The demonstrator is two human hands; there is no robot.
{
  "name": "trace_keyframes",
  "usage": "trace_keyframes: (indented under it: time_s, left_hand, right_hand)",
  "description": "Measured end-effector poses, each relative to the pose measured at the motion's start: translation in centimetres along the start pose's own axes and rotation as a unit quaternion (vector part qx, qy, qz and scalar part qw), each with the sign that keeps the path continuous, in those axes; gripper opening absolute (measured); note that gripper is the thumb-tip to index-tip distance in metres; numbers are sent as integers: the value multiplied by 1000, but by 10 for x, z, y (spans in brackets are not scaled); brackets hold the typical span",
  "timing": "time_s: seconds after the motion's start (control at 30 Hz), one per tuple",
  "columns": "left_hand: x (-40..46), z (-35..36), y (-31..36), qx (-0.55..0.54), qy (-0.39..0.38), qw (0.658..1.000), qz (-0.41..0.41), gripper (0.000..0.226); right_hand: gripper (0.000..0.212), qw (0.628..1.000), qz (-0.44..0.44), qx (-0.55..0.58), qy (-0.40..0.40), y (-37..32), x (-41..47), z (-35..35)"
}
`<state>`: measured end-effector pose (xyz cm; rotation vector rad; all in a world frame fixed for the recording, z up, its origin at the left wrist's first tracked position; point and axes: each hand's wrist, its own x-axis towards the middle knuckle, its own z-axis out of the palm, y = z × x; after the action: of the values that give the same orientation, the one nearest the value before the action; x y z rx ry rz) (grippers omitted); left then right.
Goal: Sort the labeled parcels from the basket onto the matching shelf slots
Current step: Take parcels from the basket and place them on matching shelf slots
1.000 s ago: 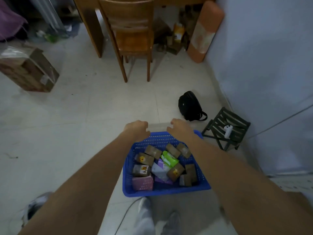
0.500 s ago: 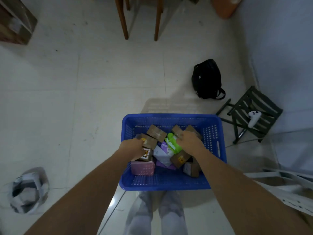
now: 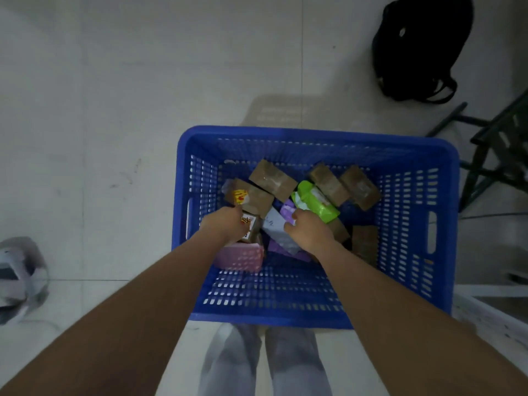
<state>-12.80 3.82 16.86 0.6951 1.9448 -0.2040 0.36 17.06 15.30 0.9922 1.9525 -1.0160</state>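
- Both hands are sitting lower in the blue basket (image 3: 314,132) than half a second ago, and the camera is looking more steeply down, so the basket is filling more of the view and the chair legs are gone from the top edge.
- Left hand (image 3: 225,227) is resting curled on a small brown parcel with a red-and-white label (image 3: 251,224); whether the fingers are actually closing round it cannot be told, since the back of the hand is hiding them.
- Right hand (image 3: 307,232) is lying with bent fingers at the edge of the green packet (image 3: 315,202), also touching the white-and-purple packets (image 3: 278,227) beneath; a firm grip cannot be confirmed.
- Parcels are all lying inside the basket: a brown box with a yellow sticker (image 3: 248,197) just beyond the left hand, another brown box (image 3: 273,180) leaning behind it, two more brown boxes (image 3: 344,184) tilting toward the far right, and one brown box (image 3: 364,242) standing near the right wall.
- Pink packet (image 3: 240,257) is lying under the left wrist, near the basket's left wall.
- Basket is standing on the pale tiled floor (image 3: 114,110), directly in front of the person's legs in grey trousers (image 3: 265,364).
- Black backpack (image 3: 420,44) is lying on the floor beyond the basket to the right, with a dark slatted stool (image 3: 497,155) just beside the basket's right side.
- Crumpled grey-and-white bag (image 3: 20,272) is lying well apart at the left edge.
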Motion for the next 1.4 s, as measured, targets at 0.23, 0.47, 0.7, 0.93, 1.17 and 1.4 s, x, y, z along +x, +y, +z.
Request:
trace_keyframes:
  time_s: [0.23, 0.47, 0.7, 0.93, 1.17, 1.4]
  left_hand:
    - [66, 72, -16, -61, -27, 997, -42, 48]
    - [121, 125, -47, -195, 25, 973, -123, 49]
    - [164, 151, -72, -294, 109, 917, -247, 55]
    - [172, 157, -72, -355, 117, 884, -280, 53]
    - [123, 116, -59, -474, 142, 824, -276, 46]
    - [37, 14, -14, -732, 174, 641, -154, 62]
  right_hand:
    - [44, 999, 17, -27, -31, 32, 67, 60]
    - [45, 999, 17, 5, -36, 38, 121, 114]
    - [45, 980, 47, 187, -44, 20, 169, 155]
    - [52, 904, 106, 413, -37, 11, 183, 176]
    - [34, 906, 59, 413, -71, -5, 127, 114]
    - [3, 854, 70, 508, -92, -42, 41, 12]
